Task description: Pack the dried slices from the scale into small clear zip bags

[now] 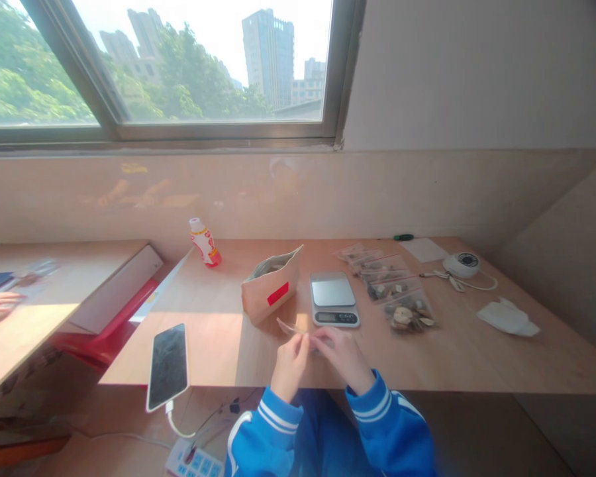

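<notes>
A small clear bag (291, 327) is up over the near edge of the table (208, 358). The left hand (289, 363) pinches it with thumb and finger. The right hand (346, 358) pinches it too, close beside the left. Just behind the hands sits a flat scale (333, 290). A brown paper bag (257, 298) stands open to the left of it. To the right, filled clear bags (410, 311) lie in a row. A phone (167, 364) and a bottle (206, 245) are farther left.
</notes>
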Demonstrator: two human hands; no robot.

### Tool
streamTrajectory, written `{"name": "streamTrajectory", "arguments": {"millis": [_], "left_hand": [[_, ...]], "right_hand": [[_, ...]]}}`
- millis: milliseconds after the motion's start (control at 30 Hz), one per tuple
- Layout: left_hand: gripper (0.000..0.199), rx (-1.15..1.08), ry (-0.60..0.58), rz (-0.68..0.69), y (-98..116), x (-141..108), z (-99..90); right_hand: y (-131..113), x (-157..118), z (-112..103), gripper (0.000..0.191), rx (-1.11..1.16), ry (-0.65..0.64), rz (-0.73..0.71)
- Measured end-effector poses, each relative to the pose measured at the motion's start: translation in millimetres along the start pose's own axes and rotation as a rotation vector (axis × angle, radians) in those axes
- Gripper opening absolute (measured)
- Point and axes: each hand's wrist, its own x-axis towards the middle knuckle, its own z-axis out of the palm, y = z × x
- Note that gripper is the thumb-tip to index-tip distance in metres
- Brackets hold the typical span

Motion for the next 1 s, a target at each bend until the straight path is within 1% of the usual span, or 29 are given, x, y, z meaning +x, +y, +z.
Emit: {"name": "streamTrajectory", "arguments": {"millis": [133, 200, 300, 367, 433, 467, 533, 600, 700, 767, 800, 867, 900, 933, 967, 1000], "left_hand": [[0.031, 0.005, -0.042, 0.034, 0.9, -0.9, -1.5], [0.031, 0.012, -0.049, 0.063, 2.8, -1.0, -1.3], [0.034, 0.078, -0.019, 0.092, 8.4, -1.3, 1.2], [0.036, 0.107, -0.012, 0.086, 12.9, -3.7, 3.5], [0.037, 0.106, -0.024, 0.082, 16.1, -8.9, 5.3], [0.037, 0.099, -0.032, 0.083, 16.5, -12.4, 5.9], [0.039, 0.062, -0.054, 0.088, 14.1, -19.4, 6.2], [0.043, -0.019, -0.106, 0.091, 6.9, -24.0, 6.2], [0.054, -0.209, -0.181, 0.041, -10.1, -21.6, 7.9], [0.049, -0.377, -0.164, -0.023, -21.5, -14.5, 10.6], [0.051, -0.465, -0.143, -0.035, -26.0, -10.0, 12.2], [0.075, -0.615, -0.141, -0.048, -31.9, -0.3, 15.0], [0.081, -0.669, -0.15, -0.068, -33.2, 4.6, 16.0], [0.081, -0.714, -0.16, -0.096, -33.5, 9.5, 16.6], [0.079, -0.751, -0.157, -0.123, -33.1, 14.5, 16.8], [0.078, -0.78, -0.129, -0.137, -32.5, 19.4, 16.6]], "right_hand": [[-2.6, 0.4, -3.3, 0.02, 0.032, 0.016, 0.007], [-3.6, -0.8, -0.8, 0.018, 0.088, 0.04, 0.044], [-5.0, -2.6, 7.0, 0.014, 0.178, 0.109, 0.125], [-4.3, -1.4, 9.4, 0.01, 0.156, 0.195, 0.164], [-1.3, 2.9, 4.8, 0.011, 0.103, 0.331, 0.197], [0.8, 6.0, -0.5, 0.012, 0.101, 0.405, 0.215], [4.2, 12.6, -15.7, 0.019, 0.167, 0.53, 0.234], [3.6, 17.5, -32.4, 0.027, 0.273, 0.586, 0.209], [-6.8, 20.0, -48.8, 0.034, 0.364, 0.582, 0.142], [-15.2, 20.9, -50.5, 0.034, 0.385, 0.545, 0.126], [-18.0, 22.0, -48.9, 0.034, 0.394, 0.504, 0.126], [-20.1, 25.5, -42.7, 0.035, 0.413, 0.369, 0.126], [-19.8, 27.6, -39.1, 0.035, 0.418, 0.287, 0.12], [-19.5, 29.6, -35.6, 0.035, 0.407, 0.217, 0.105], [-19.5, 31.3, -32.7, 0.034, 0.374, 0.185, 0.075], [-20.5, 32.3, -30.4, 0.032, 0.32, 0.198, 0.028]]}}
